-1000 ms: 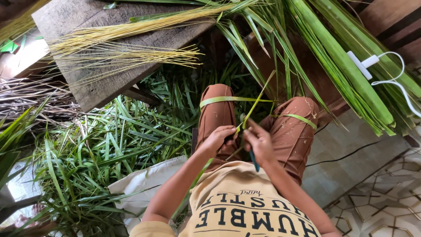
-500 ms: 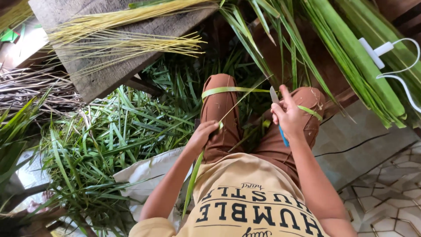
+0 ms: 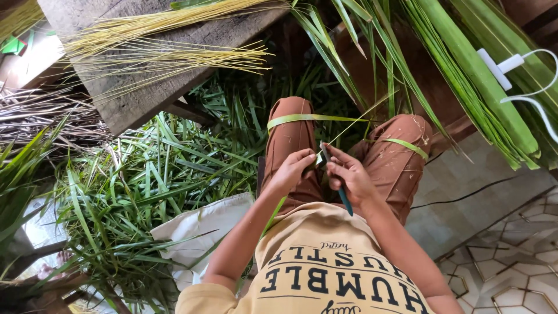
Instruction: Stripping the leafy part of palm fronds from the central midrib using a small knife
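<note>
Both hands [image 3: 322, 168] rejoined above leaf-strewn floor [image 3: 145, 192] beside wooden bench [image 3: 139, 99].

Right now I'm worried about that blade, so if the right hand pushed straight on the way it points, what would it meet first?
The right hand holds a small knife aimed toward the left hand. Probably the leaf strip pinched between them comes first, then the left fingers; depth is unclear.

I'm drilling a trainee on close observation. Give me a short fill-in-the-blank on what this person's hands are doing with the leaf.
1. The right hand grips a small knife with a ____ handle.
2. The left hand pinches a thin green leaf strip in front of the ____ trousers.
3. On the wooden bench lie ____ stripped midribs.
4. A ____ cable crosses the big fronds.

Missing words: blue; brown; yellow; white
</note>
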